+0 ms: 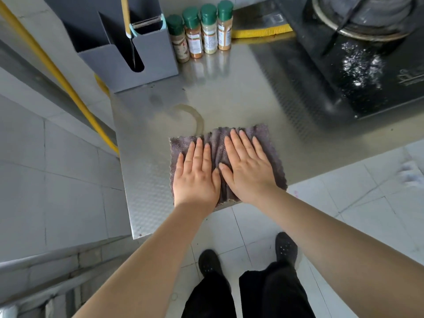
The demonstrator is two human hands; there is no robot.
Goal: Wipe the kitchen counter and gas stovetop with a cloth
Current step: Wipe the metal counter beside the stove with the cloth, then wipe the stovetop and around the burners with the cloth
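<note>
Head view: left hand (196, 177) and right hand (247, 166) lie flat, fingers spread (gripping nothing), pressing the cloth (218, 143) onto the counter (229, 92), likely for an even wiping stroke.

Small home kitchen. Evidence: stainless steel counter (229, 92) with embossed edges, black glass gas stovetop (358, 72) with a burner ring (358, 19) at top right, four green-capped spice bottles (199, 31) lined up against the wall, grey utensil holder (128, 49) beside them, yellow gas hose (261, 32) behind, pale floor tiles (344, 203) below.
</note>
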